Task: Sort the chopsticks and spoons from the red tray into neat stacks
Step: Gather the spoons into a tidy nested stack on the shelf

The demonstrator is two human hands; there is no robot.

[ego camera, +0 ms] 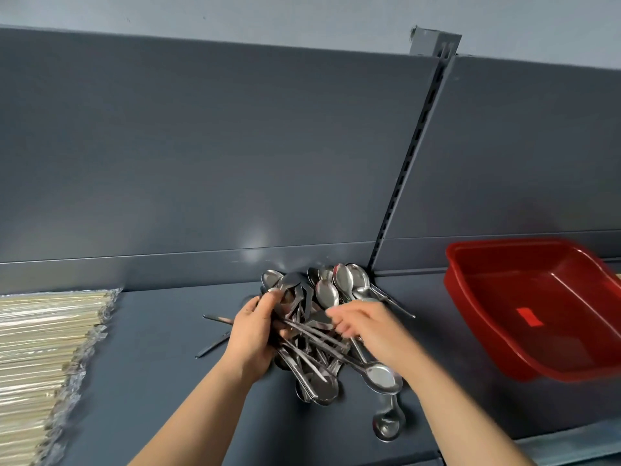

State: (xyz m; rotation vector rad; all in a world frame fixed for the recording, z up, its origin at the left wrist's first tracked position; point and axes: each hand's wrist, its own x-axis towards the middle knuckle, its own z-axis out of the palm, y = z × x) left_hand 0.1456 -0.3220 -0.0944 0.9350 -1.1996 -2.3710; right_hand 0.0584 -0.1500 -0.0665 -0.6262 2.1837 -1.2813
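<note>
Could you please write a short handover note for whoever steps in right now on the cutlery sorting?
Left hand: closed around a bunch of spoon handles at the left of the spoon pile.
Right hand: blurred, over the pile's right side; its grip cannot be judged.
Red tray: on the shelf to the right, looks emptied.
Wrapped chopsticks: stacked in neat rows at far left.
Done: chopsticks stacked, tray unloaded.
Left: the spoons lie jumbled, bowls pointing both ways; one stray spoon lies nearer the front edge. Line them all up into a neat stack.
</note>
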